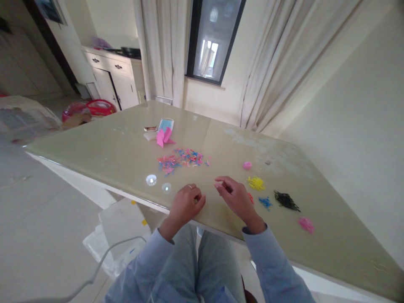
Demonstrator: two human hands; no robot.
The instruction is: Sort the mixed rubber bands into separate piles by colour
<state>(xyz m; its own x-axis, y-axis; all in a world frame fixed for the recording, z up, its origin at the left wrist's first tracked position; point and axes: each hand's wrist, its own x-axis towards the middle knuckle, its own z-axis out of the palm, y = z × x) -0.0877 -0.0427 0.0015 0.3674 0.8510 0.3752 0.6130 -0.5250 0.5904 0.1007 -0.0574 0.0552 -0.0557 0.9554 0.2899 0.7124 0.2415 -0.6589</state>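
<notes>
My left hand (187, 205) rests over the table's near edge, a ring on one finger, its fingers curled and the thumb against them. Whatever it may hold is hidden. To its right my right hand (236, 197) is raised with bent fingers, thumb and forefinger close together; anything between them is too small to make out. Beyond my left hand lies a scattered heap of tiny pink, blue and red strips (168, 164). Close to my right hand are small piles: yellow (256, 183), blue (265, 203), black (286, 200) and orange-red (251, 198), the last partly covered by the hand.
Two pink clumps (247, 165) (306, 224) lie on the table (126, 147). Toward the back left sit a blue face mask (166, 125), pink paper-like pieces (164, 136) and a small dark-and-light object (150, 129). Two clear round discs (151, 180) (166, 187) lie near the front edge.
</notes>
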